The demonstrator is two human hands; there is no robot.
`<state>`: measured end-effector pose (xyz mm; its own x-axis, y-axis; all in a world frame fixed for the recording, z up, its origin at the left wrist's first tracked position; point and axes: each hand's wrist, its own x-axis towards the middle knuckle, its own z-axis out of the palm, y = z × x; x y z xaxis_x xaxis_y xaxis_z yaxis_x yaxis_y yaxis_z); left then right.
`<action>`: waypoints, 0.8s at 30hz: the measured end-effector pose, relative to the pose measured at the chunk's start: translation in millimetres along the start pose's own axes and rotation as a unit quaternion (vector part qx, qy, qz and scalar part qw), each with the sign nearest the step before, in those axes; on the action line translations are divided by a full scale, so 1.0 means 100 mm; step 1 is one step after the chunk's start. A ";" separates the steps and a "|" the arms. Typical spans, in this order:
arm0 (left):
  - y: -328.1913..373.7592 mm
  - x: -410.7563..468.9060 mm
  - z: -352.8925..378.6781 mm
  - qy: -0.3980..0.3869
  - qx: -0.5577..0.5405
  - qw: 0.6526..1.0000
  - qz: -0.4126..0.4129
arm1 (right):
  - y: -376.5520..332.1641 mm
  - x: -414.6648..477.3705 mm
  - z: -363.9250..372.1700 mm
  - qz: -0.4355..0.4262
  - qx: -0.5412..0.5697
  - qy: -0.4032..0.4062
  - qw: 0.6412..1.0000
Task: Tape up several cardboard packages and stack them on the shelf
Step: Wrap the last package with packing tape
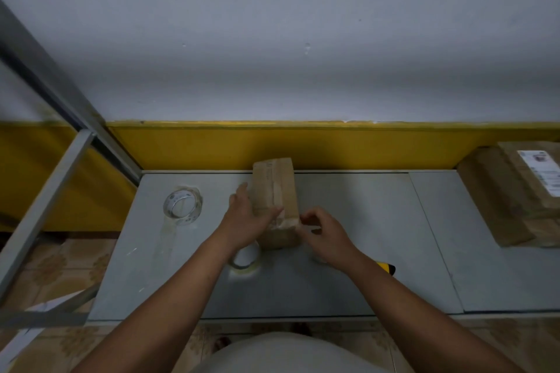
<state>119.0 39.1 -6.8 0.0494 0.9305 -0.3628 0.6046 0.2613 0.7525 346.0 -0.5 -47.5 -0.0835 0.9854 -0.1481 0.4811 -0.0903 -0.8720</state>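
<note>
Brown oblong cardboard package [274,191] resting on grey desk [348,221] between hands, left hand [242,218] pressing flat-fingered against its side, right hand [324,233] pinching its near edge with curled fingers.

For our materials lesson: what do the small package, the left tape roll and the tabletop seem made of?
Package: brown cardboard, matte, banded with glossy tape. Tape roll: clear plastic film, see-through and shiny. Tabletop: perhaps painted metal or laminate; smooth grey, faint sheen.

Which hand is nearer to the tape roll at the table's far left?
Left. The left hand lies right of the tape roll, on the small box; the right hand is beyond that box.
</note>
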 end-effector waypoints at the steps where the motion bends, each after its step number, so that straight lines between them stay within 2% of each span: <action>1: 0.06 0.01 0.02 -0.002 -0.001 1.000 0.014 | -0.04 0.02 0.01 0.025 0.049 0.004 0.998; 3: 0.16 0.03 0.07 -0.024 0.030 0.999 0.008 | -0.12 0.04 0.02 0.029 0.098 -0.004 0.995; 6: 0.17 0.06 0.10 -0.042 0.061 0.995 -0.073 | -0.26 0.05 0.07 -0.015 0.103 -0.034 0.994; 9: 0.09 0.11 0.01 -0.006 -0.028 0.993 -0.112 | -0.34 0.05 0.15 -0.042 0.111 -0.080 0.990; 11: 0.01 0.12 -0.06 0.030 -0.099 0.989 -0.101 | -0.36 0.04 0.17 -0.030 0.130 -0.064 0.989; 13: -0.03 0.10 -0.11 0.045 -0.183 0.979 -0.076 | -0.35 0.07 0.14 0.019 0.110 0.051 0.992; 15: -0.03 0.05 -0.16 0.031 -0.311 0.948 -0.058 | -0.35 0.07 0.02 0.124 0.140 0.154 0.970; 16: -0.01 0.02 -0.19 0.005 -0.374 0.926 -0.054 | -0.38 0.08 -0.05 0.185 0.214 0.145 0.948; 18: 0.04 -0.05 -0.20 -0.061 -0.449 0.889 -0.061 | -0.43 0.09 -0.16 0.254 0.378 0.033 0.890; 19: 0.07 -0.08 -0.18 -0.085 -0.466 0.878 -0.064 | -0.48 0.08 -0.20 0.238 0.423 -0.027 0.874; 21: 0.12 -0.11 -0.10 -0.102 -0.485 0.866 -0.064 | -0.58 0.07 -0.27 0.165 0.445 -0.071 0.878; 22: 0.14 -0.11 -0.06 -0.096 -0.481 0.870 -0.050 | -0.65 0.06 -0.30 0.143 0.431 -0.058 0.889; 24: 0.18 -0.10 -0.01 -0.074 -0.407 0.910 0.018 | -0.77 0.03 -0.38 0.116 0.397 0.004 0.911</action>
<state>128.8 34.7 11.3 0.2009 0.9132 -0.3545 -0.1855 0.3908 0.9016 341.9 15.2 37.0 -0.0522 0.9275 -0.3702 -0.2975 -0.3683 -0.8808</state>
